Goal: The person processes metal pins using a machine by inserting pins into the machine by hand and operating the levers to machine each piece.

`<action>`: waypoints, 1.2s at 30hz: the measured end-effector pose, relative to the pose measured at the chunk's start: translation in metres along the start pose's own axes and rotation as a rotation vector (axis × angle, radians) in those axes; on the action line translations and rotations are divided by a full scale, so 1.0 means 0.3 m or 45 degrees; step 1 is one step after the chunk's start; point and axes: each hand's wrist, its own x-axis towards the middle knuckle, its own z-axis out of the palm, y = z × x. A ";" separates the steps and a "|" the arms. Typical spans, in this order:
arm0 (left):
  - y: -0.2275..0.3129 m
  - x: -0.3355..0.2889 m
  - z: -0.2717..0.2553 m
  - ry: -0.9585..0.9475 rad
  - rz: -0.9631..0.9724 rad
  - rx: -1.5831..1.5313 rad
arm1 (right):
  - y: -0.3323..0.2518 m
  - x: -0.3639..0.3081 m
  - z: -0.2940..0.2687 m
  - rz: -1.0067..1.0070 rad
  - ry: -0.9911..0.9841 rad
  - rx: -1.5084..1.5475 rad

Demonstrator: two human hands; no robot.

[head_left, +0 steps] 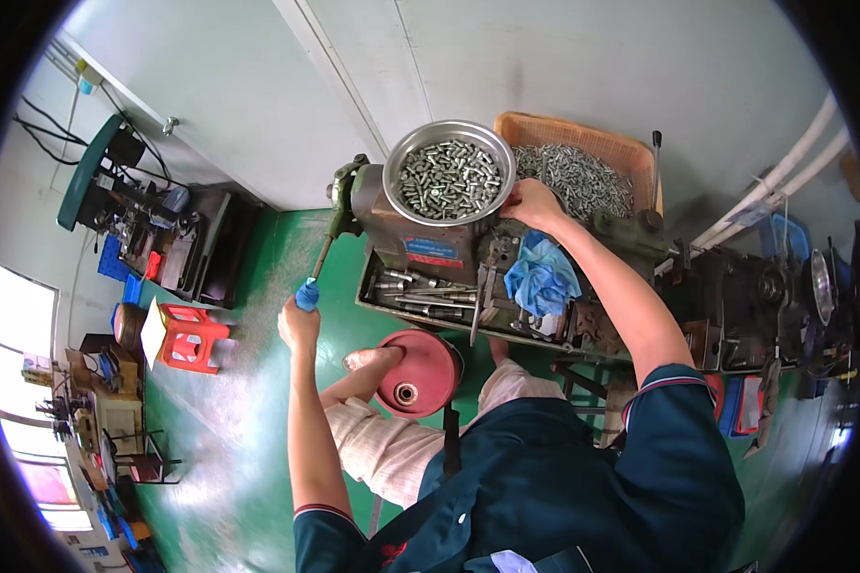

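Left of the steel bowl (390, 177), I have the left hand (299, 323) clenched around the lever (323, 256) at its blue-wrapped end, the place to hold; I'd expect stiff, weighty travel. Just right of the bowl, I can't tell what the right hand (535, 203) grasps; the blue cloth (543, 275) and orange basket (554, 129) crowd it.

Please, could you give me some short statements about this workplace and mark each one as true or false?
1. The left hand grips the blue-wrapped handle. True.
2. The orange basket stands left of the steel bowl. False: the orange basket is right of the steel bowl.
3. The right hand is beside the steel bowl. True.
4. The blue cloth is spread flat. False: the blue cloth is crumpled.
5. The floor is green. True.
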 end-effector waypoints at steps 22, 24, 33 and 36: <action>-0.114 0.124 0.033 -0.049 0.065 -0.023 | 0.328 -0.469 -0.728 0.434 0.721 -1.404; -0.116 0.120 0.028 -0.048 0.072 -0.032 | 0.334 -0.575 -0.707 0.372 0.783 -1.438; -0.104 0.115 0.021 -0.048 0.123 -0.030 | 0.170 -0.758 -0.672 0.627 0.565 -1.352; -0.103 0.114 0.022 -0.042 0.130 -0.038 | 0.180 -0.769 -0.664 0.428 0.676 -1.374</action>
